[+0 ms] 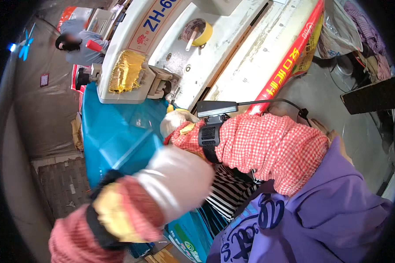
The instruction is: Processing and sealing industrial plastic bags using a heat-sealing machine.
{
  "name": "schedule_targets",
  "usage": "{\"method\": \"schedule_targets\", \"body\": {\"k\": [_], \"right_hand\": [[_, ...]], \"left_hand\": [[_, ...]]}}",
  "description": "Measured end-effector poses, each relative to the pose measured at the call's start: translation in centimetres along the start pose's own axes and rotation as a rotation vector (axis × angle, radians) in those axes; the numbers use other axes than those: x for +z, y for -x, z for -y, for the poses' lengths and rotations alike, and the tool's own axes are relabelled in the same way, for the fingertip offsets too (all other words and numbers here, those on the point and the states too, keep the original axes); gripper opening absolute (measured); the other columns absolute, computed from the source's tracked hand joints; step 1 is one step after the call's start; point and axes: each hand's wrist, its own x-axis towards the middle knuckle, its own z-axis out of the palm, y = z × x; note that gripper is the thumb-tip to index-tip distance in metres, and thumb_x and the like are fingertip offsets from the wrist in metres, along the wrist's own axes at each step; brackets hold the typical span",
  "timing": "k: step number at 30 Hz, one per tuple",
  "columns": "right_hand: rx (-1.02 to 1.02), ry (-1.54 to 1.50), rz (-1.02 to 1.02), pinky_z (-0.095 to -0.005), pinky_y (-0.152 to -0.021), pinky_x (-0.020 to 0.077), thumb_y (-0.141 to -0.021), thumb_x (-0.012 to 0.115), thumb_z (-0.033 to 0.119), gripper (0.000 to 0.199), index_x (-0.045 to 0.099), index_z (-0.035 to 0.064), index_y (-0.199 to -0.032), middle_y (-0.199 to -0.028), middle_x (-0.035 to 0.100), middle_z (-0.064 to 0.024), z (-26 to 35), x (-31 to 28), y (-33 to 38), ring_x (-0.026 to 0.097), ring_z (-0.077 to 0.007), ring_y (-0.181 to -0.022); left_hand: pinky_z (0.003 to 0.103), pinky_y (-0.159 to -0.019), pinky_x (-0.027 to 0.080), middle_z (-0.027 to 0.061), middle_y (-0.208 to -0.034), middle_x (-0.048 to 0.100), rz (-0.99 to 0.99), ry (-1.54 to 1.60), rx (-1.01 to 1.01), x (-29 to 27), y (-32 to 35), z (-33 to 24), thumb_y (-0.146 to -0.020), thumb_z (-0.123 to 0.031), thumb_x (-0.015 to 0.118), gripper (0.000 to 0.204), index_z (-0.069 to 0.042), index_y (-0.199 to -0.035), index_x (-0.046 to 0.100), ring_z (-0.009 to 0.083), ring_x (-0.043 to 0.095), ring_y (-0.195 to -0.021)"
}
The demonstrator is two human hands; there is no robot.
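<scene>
Here, the pale worktop (267, 48), worn along its edges, slants across the upper middle, with a white sewing machine (171, 26) alongside to its left. The purple garment (320, 197) of the wearer fills the lower right. A glossy blue sheet (109, 127) spreads from beneath the machine's near end down toward both arms, which makes it the thing nearest the hands; whether either one touches it cannot be told. From the right reaches a red-and-white gingham sleeve (267, 149), crossed near the wrist by a black strap with a cabled black box (217, 108) beside it. A bright red strip (289, 61) runs along the worktop's right edge. Nearest the camera, the left hand (175, 177), covered in white, is smeared by motion over the lower end of the sheet, so the state of its grip cannot be told. Black-and-white striped cloth (230, 193) lies below the right forearm. A gold patch (126, 71) covers part of the machine's rounded end. The right hand (176, 120), also whitish, sits just beside that end; its fingers are mostly hidden, leaving its grip unreadable too. Smallest are a yellow-sided roll (204, 35) on the machine's bed and a pale stick (191, 39) leaning inside it.
</scene>
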Motion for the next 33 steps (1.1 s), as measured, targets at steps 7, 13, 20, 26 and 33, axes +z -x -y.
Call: {"method": "schedule_targets", "body": {"k": [7,13,20,26,33], "right_hand": [[-0.019,-0.071,-0.103,-0.0429,-0.056,0.0514,-0.074,0.062,0.019,0.022,0.066,0.0061,-0.092,-0.077,0.065,-0.0101,3.8,-0.8,-1.5,0.062,-0.0238,-0.063],[-0.047,-0.097,-0.209,-0.0422,-0.055,0.0503,-0.076,0.060,0.017,0.022,0.064,0.0046,-0.093,-0.075,0.064,-0.0101,-0.9,-4.0,1.8,0.061,-0.0238,-0.062],[-0.061,-0.085,-0.348,-0.0413,-0.054,0.0490,-0.079,0.057,0.016,0.021,0.063,0.0029,-0.094,-0.073,0.063,-0.0101,0.4,-5.3,4.3,0.060,-0.0238,-0.061],[-0.034,-0.047,-0.455,-0.0405,-0.052,0.0480,-0.081,0.054,0.014,0.020,0.061,0.0014,-0.096,-0.071,0.062,-0.0102,-3.6,0.0,0.4,0.060,-0.0238,-0.059],[-0.198,-0.029,-0.624,-0.0377,-0.048,0.0458,-0.082,0.047,0.012,0.023,0.060,0.0009,-0.098,-0.071,0.062,-0.0113,-7.9,-1.7,13.8,0.060,-0.0226,-0.057]], "left_hand": [[0.039,-0.065,0.045,0.0054,-0.054,0.055,-0.034,-0.167,-0.177,-4.7,7.8,0.4,-0.061,-0.029,0.067,0.020,-0.010,-0.054,0.062,0.0277,0.056,-0.062],[0.035,-0.045,0.045,0.0056,-0.054,0.055,-0.220,0.146,0.030,0.3,-0.4,-7.0,-0.067,-0.013,0.056,0.007,-0.008,-0.072,0.055,0.0231,0.060,-0.054],[0.036,-0.041,0.044,0.0072,-0.053,0.054,-0.276,0.036,0.027,1.8,-1.8,-2.6,-0.080,-0.021,0.051,0.031,-0.013,-0.110,0.054,0.0260,0.057,-0.047],[0.038,-0.057,0.043,0.0048,-0.060,0.055,-0.552,-0.452,-0.083,-2.5,3.6,5.9,-0.062,-0.022,0.070,0.024,-0.016,-0.085,0.066,0.0233,0.054,-0.059],[0.034,-0.046,0.041,0.0014,-0.054,0.048,-0.578,0.068,0.294,2.7,3.1,-2.5,-0.065,-0.017,0.058,0.002,-0.016,-0.064,0.056,0.0217,0.052,-0.050]]}}
